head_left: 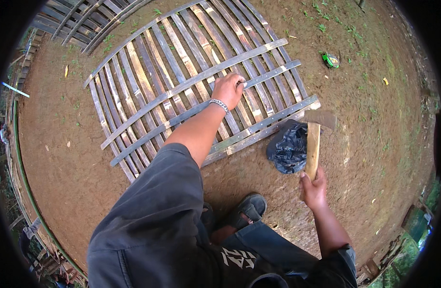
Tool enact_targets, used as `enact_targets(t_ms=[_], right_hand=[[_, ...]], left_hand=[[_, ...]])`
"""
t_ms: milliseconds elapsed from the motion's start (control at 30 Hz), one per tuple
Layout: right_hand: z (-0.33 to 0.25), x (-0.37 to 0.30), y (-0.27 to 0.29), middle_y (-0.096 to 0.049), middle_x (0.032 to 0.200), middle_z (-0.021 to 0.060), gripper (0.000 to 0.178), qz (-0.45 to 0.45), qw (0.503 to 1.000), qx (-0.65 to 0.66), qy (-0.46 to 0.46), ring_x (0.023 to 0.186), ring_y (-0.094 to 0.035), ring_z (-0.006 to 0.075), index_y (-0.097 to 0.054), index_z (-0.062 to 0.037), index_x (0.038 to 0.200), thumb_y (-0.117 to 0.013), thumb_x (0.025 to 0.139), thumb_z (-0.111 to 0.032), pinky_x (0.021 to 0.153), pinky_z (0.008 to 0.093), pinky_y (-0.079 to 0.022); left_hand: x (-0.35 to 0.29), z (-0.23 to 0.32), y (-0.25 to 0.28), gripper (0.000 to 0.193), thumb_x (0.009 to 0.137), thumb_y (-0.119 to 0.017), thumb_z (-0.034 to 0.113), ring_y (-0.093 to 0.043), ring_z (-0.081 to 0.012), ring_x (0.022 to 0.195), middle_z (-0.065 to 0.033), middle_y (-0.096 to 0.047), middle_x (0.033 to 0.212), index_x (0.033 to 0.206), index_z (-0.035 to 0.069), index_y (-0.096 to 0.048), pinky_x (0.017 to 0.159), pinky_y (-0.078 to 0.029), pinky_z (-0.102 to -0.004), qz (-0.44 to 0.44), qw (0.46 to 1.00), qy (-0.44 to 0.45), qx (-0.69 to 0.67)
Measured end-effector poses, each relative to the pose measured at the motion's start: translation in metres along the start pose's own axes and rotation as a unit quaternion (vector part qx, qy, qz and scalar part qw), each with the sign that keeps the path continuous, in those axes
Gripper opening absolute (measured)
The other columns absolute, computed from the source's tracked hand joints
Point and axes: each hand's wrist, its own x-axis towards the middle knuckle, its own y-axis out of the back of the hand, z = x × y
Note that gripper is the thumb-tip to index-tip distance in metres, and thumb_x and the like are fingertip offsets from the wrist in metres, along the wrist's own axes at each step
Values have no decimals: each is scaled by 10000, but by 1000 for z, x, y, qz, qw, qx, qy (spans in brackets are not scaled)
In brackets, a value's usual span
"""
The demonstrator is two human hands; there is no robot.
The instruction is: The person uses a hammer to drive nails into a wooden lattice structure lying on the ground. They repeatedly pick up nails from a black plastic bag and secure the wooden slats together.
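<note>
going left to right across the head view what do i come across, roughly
Long green pole → left hand → black plastic bag → hatchet → small yellow leaf-like scrap

The fingertips of the left hand (228, 90) are partly curled out of sight, and whether anything small is pinched there cannot be told. Stretches of the slatted panel (199, 77) are covered by the left forearm (196, 133). The butt of the hatchet handle (312, 149) is concealed within the right hand (314, 191). The contents of the black plastic bag (287, 151) cannot be made out. A second slatted panel (86, 21) is cut off at the top. The left shoe (207, 216) is mostly hidden by clothing (153, 192). Clutter (38, 249) at lower left is too blurred to be identified.
</note>
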Motion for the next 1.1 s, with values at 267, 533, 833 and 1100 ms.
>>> enact_targets(t_ms=[267,533,833,1100], right_hand=[[-37,14,-66,-569,835,20,360,-47,998,36,18,634,-549,85,-455,-2,1299,-617,978,-14,544,241,-461],[-60,35,-110,-568,849,43,406,-12,993,115,8,622,-551,106,-412,2,1335,-608,979,-3,542,260,-483],[-75,48,-118,-568,841,50,392,-25,990,135,17,656,-555,108,-408,7,1332,-597,989,-13,571,255,-485],[-57,55,-117,-570,856,16,433,-4,994,105,6,649,-542,84,-430,-19,1361,-627,975,-14,542,232,-462]], left_hand=[[-4,-11,-6,156,914,-662,184,-613,-315,1115,-106,-649,1140,1036,88,-679,975,-446,-456,-18,998,-24,59],[-2,-4,-9,210,953,-595,191,-590,-259,1157,-98,-637,1173,1098,58,-667,1025,-455,-439,-105,989,-19,102],[-10,-13,-10,134,922,-615,176,-599,-255,1066,-77,-635,1081,1006,81,-657,937,-486,-413,-24,994,-44,97],[-8,-19,-18,141,908,-622,174,-618,-276,1065,-101,-663,1069,967,67,-694,943,-490,-434,-1,993,-51,108]])
